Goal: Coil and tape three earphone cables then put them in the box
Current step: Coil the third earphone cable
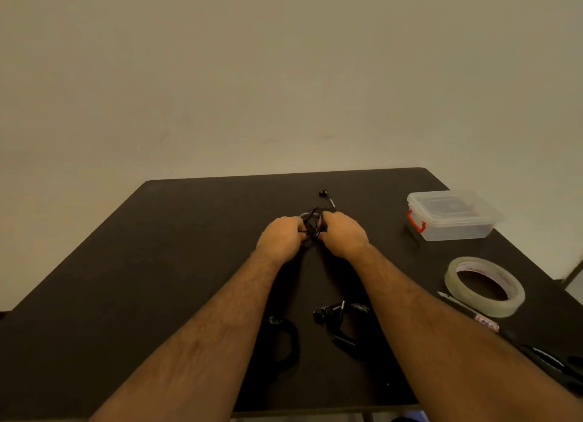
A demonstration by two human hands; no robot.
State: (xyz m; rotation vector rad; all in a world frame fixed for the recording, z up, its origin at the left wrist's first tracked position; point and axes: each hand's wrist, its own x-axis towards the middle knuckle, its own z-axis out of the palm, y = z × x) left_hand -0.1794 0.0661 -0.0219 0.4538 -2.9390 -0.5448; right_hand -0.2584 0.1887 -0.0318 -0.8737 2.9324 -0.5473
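**Hands bunch one earphone cable at mid-table**

Fingers of both hands are curled round a black earphone cable, the left hand and right hand knuckles-up and nearly touching, the loops bunched between them. One loose end with an earbud trails toward the far edge of the dark table, just beyond the right hand.

Between the forearms, toward the near edge, lie two more black cable bundles: one coil beside the left forearm, another beside the right forearm, apart from each other.

Along the right edge stands a clear plastic box with a red latch, lid on, near the far right corner. A roll of clear tape lies flat nearer, well apart from the box. A dark tool, too blurred to name, sits by the near right edge.

The left half of the table, out to its left edge and far left corner, carries nothing.
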